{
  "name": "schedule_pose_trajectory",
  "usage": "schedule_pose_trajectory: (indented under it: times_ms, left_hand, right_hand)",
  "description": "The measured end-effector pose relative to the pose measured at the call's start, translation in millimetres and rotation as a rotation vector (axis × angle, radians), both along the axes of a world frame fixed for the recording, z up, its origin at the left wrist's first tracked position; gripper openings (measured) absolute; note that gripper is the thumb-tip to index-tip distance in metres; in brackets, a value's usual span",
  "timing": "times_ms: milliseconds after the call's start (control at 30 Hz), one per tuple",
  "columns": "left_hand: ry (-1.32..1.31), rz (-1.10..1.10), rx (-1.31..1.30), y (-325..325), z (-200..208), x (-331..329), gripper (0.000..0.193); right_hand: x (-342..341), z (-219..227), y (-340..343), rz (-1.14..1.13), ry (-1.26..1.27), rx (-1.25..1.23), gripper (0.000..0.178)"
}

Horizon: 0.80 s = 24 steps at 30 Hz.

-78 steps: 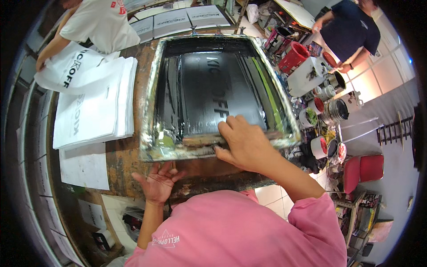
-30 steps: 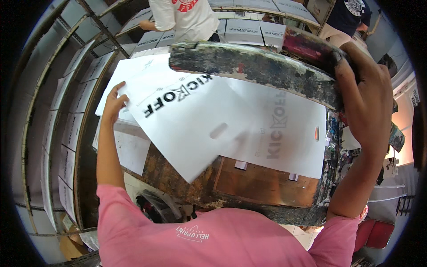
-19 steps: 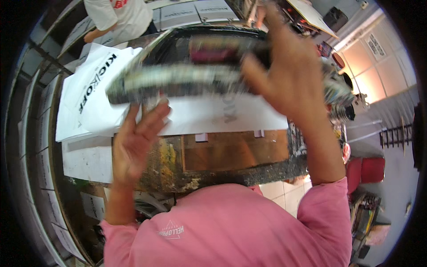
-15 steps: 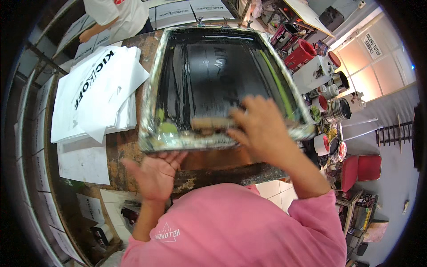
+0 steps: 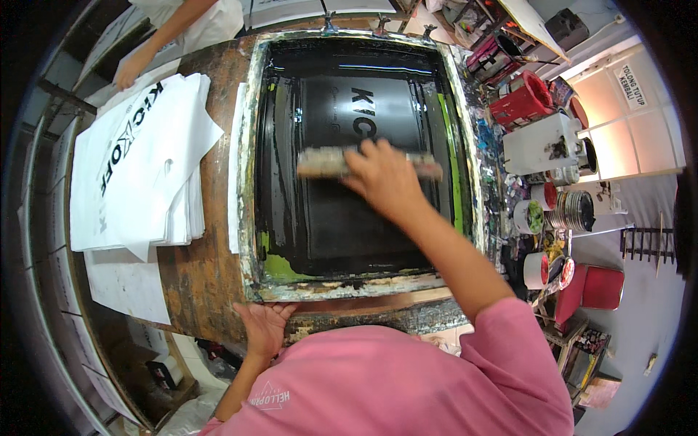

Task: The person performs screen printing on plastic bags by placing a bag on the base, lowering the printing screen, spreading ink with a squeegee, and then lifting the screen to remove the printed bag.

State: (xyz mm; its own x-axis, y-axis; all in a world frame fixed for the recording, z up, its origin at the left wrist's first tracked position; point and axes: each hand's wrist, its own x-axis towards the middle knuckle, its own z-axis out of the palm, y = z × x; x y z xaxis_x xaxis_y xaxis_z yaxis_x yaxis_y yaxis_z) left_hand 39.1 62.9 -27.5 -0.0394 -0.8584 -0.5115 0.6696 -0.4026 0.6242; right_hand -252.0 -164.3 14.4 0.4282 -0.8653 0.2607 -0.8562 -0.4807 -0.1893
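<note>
While the right hand [image 5: 385,180] gripped the squeegee [image 5: 323,163], its fingers closed over the bar and the thumb on the near side, the bar lay crosswise on the black mesh [image 5: 342,225], near the middle of the screen [image 5: 349,290]. Dark lettering showed beyond it, and green strips edged the mesh at the right and in the near left corner. The left hand [image 5: 266,325] held nothing visible; palm up, fingers loosely spread, it was at the screen's near left edge, though whether the fingertips touched the underside could not be told.

Clamps [image 5: 380,27] stood along the screen's far edge. A sliver of white sheet [image 5: 235,174] showed just left of the screen on the stained table [image 5: 200,283]. Farther left lay a stack [image 5: 138,182] of printed sheets, with a co-worker's hand [image 5: 134,69] near its far end. Tubs and cans [image 5: 571,211] crowded the right side, with a red chair [image 5: 590,294] closer in.
</note>
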Motion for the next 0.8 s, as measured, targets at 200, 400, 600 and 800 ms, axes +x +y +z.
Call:
schedule_pose_trajectory:
  times_ms: [200, 400, 600, 800]
  left_hand:
    - [0.066, -0.03, -0.104, 0, -6, 5, 0.109]
    - [0.34, 0.019, -0.242, 9, -27, 16, 0.097]
    - [0.34, -0.032, -0.219, 3, -21, 17, 0.1]
    - [0.411, -0.099, -0.353, 0, -31, 18, 0.099]
  right_hand:
    - [-21, -11, -168, 0.003, 0.091, -0.182, 0.034]
    - [-35, 12, -227, 0.097, 0.067, -0.133, 0.041]
    - [-25, 2, -150, 0.046, 0.097, -0.126, 0.038]
    - [-5, 42, 52, 0.019, 0.087, 0.125, 0.038]
